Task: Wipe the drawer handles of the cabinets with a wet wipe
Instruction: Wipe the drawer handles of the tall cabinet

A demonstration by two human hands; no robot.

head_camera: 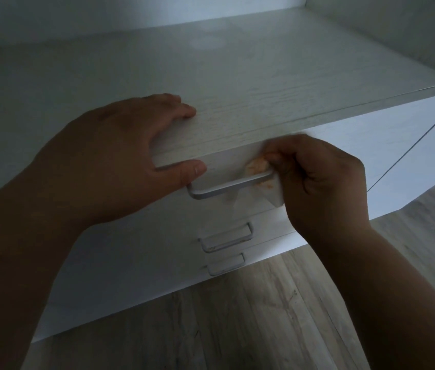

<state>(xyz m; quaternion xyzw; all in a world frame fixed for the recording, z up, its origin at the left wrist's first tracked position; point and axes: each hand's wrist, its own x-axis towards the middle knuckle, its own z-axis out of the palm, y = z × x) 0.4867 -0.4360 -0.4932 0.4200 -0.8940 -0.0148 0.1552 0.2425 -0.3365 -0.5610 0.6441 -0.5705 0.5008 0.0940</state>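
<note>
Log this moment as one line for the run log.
step: wiping top handle | right hand: wipe on handle's right end | left hand: on cabinet top | lower handles: not yet

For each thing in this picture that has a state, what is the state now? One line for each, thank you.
top drawer handle: being wiped at its right end
wet wipe: pinched in the fingers, stained orange, wrapped over the handle
right hand: closed on the wipe
left hand: open, flat on the cabinet top
middle drawer handle: untouched
lowest drawer handle: untouched
drawers: all look shut
</note>
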